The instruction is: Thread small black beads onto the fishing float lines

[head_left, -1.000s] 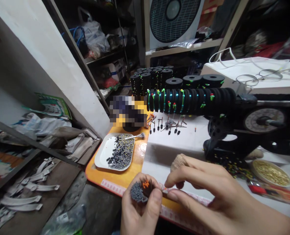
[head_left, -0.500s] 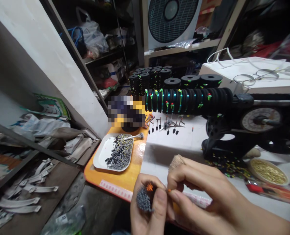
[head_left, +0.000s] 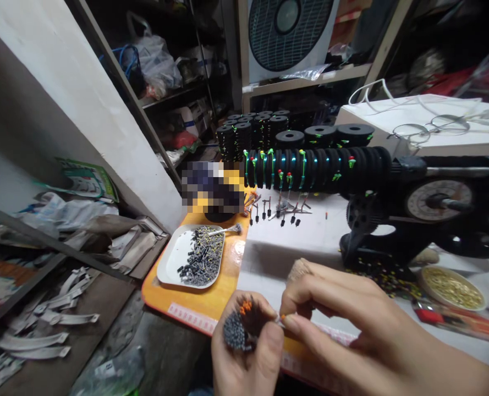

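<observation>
In the lower middle my left hand [head_left: 267, 360] is closed round a bundle of thin pieces [head_left: 234, 331], mostly grey-ended, with a cluster of orange ends at its top. The bundle's far ends are hidden in my palm. Just to the right, my right hand [head_left: 351, 324] pinches a small orange-tipped piece [head_left: 283, 317] between thumb and forefinger. Its thumb and finger meet the left thumb and index fingertip, where a pale bit shows. A tan wrap covers one right fingertip. Above both hands runs a row of black spools [head_left: 322, 170] wound with green line, on a machine's shaft.
To the left, a white tray [head_left: 168, 269] of small grey, black and yellow pieces stands on the orange table [head_left: 231, 275]. Black-ended stems [head_left: 269, 212] dangle below the spools. At right are the black machine [head_left: 417, 214], a bowl of golden bits [head_left: 452, 286] and glasses [head_left: 411, 133] on a white box.
My left hand has shifted slightly left, and its bundle has turned a little. The two hands' fingertips are slightly farther apart, and a pale bit now shows between them. The right hand keeps its pinch.
</observation>
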Demonstrator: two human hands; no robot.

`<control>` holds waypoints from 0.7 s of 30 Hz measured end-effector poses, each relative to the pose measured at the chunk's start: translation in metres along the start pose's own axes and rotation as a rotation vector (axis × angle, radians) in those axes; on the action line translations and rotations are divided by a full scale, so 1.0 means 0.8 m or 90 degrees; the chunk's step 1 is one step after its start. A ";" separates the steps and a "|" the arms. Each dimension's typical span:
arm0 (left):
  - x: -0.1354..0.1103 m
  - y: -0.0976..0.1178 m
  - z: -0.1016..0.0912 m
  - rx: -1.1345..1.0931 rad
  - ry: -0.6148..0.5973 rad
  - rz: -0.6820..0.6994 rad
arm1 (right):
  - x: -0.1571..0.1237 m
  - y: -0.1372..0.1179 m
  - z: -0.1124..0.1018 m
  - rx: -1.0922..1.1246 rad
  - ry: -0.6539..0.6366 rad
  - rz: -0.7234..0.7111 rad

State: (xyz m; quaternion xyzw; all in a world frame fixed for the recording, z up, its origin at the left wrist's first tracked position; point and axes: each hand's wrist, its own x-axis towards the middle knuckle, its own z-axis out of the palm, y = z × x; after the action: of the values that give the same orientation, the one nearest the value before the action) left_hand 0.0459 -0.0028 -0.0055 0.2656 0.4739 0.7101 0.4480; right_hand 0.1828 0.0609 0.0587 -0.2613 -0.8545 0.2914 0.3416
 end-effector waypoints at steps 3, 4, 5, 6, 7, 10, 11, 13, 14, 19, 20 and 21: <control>0.003 0.005 0.004 0.076 0.055 0.061 | -0.001 0.001 0.000 0.011 -0.009 -0.016; 0.004 0.009 0.006 0.100 0.054 0.078 | -0.001 0.001 0.000 0.012 -0.010 -0.019; 0.005 0.012 0.009 0.122 0.049 0.088 | -0.001 0.001 0.000 0.010 -0.012 -0.019; 0.006 0.016 0.011 0.141 0.044 0.093 | -0.001 0.000 0.000 0.008 -0.009 -0.020; 0.007 0.020 0.014 0.156 0.041 0.093 | -0.001 -0.001 0.000 0.003 -0.007 -0.022; 0.010 0.027 0.018 0.195 0.043 0.103 | -0.001 -0.004 0.000 -0.011 0.004 -0.029; 0.010 0.027 0.018 0.207 0.042 0.108 | -0.002 -0.005 0.000 -0.014 0.008 -0.029; 0.009 0.025 0.015 0.229 0.035 0.111 | -0.003 -0.005 0.003 -0.023 0.011 -0.018; 0.008 0.022 0.014 0.234 0.025 0.112 | -0.004 -0.004 0.005 -0.027 0.025 -0.018; 0.008 0.005 0.005 0.298 -0.021 0.266 | -0.008 0.002 0.012 -0.057 0.042 -0.023; 0.008 0.003 0.005 0.336 -0.008 0.310 | -0.008 0.002 0.012 -0.060 0.030 -0.023; 0.009 0.001 0.005 0.369 0.010 0.343 | -0.008 0.003 0.012 -0.058 0.031 -0.031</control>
State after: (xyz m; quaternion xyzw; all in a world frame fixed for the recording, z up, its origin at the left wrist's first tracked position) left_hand 0.0454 0.0054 -0.0031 0.4900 0.5715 0.6412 0.1485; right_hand 0.1808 0.0552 0.0485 -0.2627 -0.8643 0.2375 0.3573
